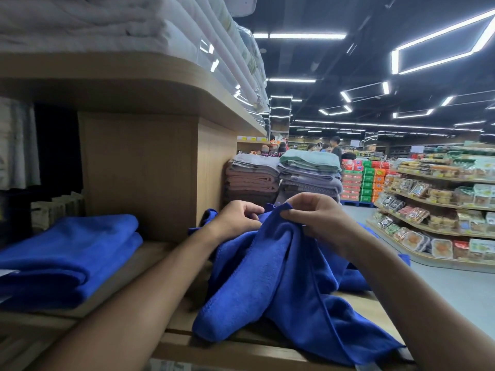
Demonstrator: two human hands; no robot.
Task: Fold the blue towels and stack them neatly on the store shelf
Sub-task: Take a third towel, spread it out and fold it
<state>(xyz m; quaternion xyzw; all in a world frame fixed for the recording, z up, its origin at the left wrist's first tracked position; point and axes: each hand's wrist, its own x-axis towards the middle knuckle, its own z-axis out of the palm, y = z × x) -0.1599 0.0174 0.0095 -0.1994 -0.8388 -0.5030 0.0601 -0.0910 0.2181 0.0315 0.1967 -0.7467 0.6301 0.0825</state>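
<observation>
Head view: the left hand (237,219) and right hand (312,218) were raised close together, each with fingers curled and pinching the top edge of an unfolded blue towel (278,285). The towel hung down between them and pooled on the wooden shelf (241,354). A folded blue stack (69,255) lay on the same shelf, well to the left.
</observation>
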